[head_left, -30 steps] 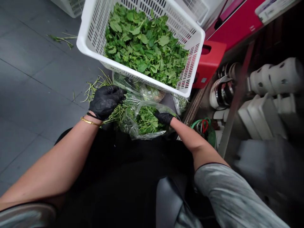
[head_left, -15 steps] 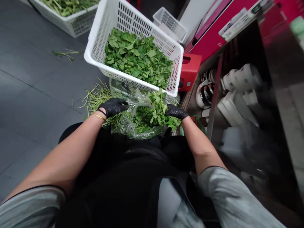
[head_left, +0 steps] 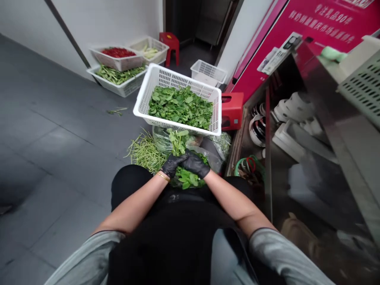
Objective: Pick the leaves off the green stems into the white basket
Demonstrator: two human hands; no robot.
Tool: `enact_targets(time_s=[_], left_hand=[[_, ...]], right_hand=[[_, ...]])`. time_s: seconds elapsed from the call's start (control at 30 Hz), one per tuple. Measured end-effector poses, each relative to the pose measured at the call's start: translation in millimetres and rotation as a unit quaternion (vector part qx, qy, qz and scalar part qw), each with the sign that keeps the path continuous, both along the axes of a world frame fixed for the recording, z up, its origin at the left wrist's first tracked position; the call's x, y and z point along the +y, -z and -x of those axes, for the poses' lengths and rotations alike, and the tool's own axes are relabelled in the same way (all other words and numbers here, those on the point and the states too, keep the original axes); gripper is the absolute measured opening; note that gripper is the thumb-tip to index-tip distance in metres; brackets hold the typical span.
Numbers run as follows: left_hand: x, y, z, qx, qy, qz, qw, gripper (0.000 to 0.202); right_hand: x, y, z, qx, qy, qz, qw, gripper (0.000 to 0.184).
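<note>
Gloved left hand [head_left: 173, 165] and right hand [head_left: 195, 164] gripped leafy green stems [head_left: 185, 178], closed, just below the white plastic basket [head_left: 139, 107] (plastic bag [head_left: 162, 140] beside them); a looser grip risked spilling leaves onto the floor [head_left: 59, 158].

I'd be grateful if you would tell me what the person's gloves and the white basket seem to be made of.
The black gloves look like thin disposable rubber, perhaps nitrile, with a soft sheen and a skin-tight fit over the fingers. The white basket looks like moulded plastic, with a smooth, lightly glossy finish and evenly slotted walls.
</note>
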State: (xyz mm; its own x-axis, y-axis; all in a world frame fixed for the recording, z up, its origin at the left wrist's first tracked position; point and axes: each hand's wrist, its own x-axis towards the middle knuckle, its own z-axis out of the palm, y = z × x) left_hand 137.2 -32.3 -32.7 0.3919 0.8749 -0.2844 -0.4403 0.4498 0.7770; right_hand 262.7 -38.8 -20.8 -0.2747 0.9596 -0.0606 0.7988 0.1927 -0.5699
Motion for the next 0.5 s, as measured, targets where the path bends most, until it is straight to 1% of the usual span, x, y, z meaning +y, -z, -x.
enact_targets(time_s=[0.07, 0.1, 0.13, 0.2, 0.27, 0.3, 0.37, 0.4, 0.43, 0.5], left_hand=[[3.2, -4.3, 13.6, -0.011, -0.023, 0.034, 0.999, 0.048], [5.1, -6.8, 22.8, -0.021, -0.026, 0.059, 0.998, 0.044], [6.9, -9.6, 33.1, -0.031, -0.020, 0.084, 0.996, 0.041], [9.4, -15.2, 54.4, -0.038, 0.000, 0.113, 0.993, 0.035], [10.6, -19.7, 73.1, -0.021, 0.009, 0.105, 0.994, 0.035], [10.8, -21.1, 80.3, 0.004, 0.005, 0.088, 0.996, 0.035], [10.9, -22.3, 89.2, 0.071, -0.006, 0.048, 0.996, 0.033], [10.7, -22.3, 91.0, 0.103, -0.009, 0.033, 0.994, 0.031], [10.5, -22.2, 91.2, 0.128, -0.008, 0.024, 0.992, 0.027], [10.2, -22.3, 88.7, 0.152, 0.005, 0.020, 0.988, 0.027]], right_hand=[[-9.1, -8.7, 22.8, -0.029, 0.026, 0.013, 0.999, 0.045], [-13.9, -14.9, 28.9, -0.030, 0.034, 0.019, 0.999, 0.052], [-18.6, -21.6, 31.3, -0.013, 0.030, 0.020, 0.999, 0.059], [-25.9, -34.7, 27.2, 0.072, -0.006, 0.006, 0.997, 0.067], [-28.5, -44.6, 16.4, 0.186, -0.040, -0.008, 0.982, 0.061], [-27.4, -48.1, 10.8, 0.241, -0.036, -0.013, 0.970, 0.055], [-20.8, -52.9, 2.3, 0.324, 0.007, -0.020, 0.946, 0.045], [-15.7, -54.8, 0.3, 0.347, 0.035, -0.024, 0.937, 0.043], [-10.0, -56.4, 0.1, 0.352, 0.054, -0.026, 0.934, 0.042], [1.7, -59.1, 4.1, 0.316, 0.059, -0.026, 0.947, 0.039]])
